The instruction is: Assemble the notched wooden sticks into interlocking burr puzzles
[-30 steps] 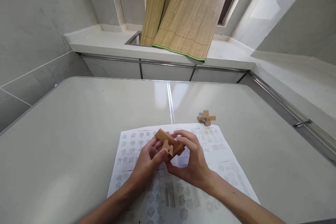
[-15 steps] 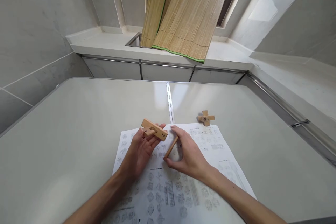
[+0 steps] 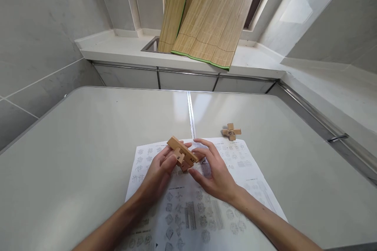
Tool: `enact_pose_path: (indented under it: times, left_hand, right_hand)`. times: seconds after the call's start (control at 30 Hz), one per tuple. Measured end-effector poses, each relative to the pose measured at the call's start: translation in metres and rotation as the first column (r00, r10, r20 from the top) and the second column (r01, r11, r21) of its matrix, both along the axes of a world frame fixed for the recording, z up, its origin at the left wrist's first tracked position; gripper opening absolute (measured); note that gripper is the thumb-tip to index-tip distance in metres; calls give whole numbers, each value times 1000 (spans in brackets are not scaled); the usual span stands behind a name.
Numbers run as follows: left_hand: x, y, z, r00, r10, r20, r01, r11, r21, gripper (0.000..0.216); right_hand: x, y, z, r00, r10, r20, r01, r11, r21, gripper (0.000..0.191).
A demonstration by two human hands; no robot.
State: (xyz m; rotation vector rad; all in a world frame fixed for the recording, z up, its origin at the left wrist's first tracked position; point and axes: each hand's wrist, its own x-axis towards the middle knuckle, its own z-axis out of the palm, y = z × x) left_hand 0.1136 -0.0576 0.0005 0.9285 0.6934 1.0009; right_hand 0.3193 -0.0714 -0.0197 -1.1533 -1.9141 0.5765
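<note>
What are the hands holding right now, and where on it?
Both hands, left hand and right hand, hold the wooden puzzle pieces by their lower ends, above the printed sheet.

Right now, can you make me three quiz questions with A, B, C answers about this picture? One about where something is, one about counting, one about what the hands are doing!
1. Where does the small wooden cross lie?
A. on the table, just beyond the paper's far edge
B. in the sink
C. in the left hand

2. How many printed paper sheets lie on the table?
A. three
B. none
C. one

3. What are the two hands doing?
A. resting flat on the table
B. holding wooden puzzle pieces together above the paper
C. folding the paper

Answers:
1 A, it sits alone on the bare table past the sheet.
2 C, a single sheet of diagrams shows.
3 B, the left hand and right hand meet around the wooden puzzle pieces.
</note>
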Motion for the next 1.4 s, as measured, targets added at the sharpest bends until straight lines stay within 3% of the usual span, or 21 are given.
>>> enact_pose_path:
  times: [0.17, 0.3, 0.37, 0.5, 0.7, 1.17, 1.4]
  left_hand:
    - [1, -4, 3, 992, -15, -124, 19, 999, 32, 68]
    - [1, -6, 4, 960, 67, -271, -62, 998, 27, 55]
    - [2, -7, 4, 957, 57, -285, -47, 998, 41, 59]
    - [2, -8, 1, 973, -23, -229, 48, 993, 107, 76]
    - [-1, -8, 1, 954, -19, -300, 75, 981, 177, 70]
    - [3, -11, 5, 953, 25, -303, 22, 988, 154, 69]
    - [2, -13, -1, 974, 60, -217, -32, 991, 128, 76]
  right_hand:
    - [0, 2, 4, 996, -23, -89, 28, 998, 53, 7]
    - [0, 3, 2, 993, 62, -102, -57, 997, 47, 11]
    - [-1, 2, 2, 990, 84, -115, -79, 995, 53, 11]
    - [-2, 1, 4, 991, 24, -132, -17, 998, 56, 14]
    - [-4, 0, 3, 993, -52, -106, 62, 993, 96, 15]
    - [-8, -4, -1, 984, -175, -29, 177, 974, 142, 16]
    - [-1, 4, 0, 992, 26, -121, -19, 998, 56, 16]
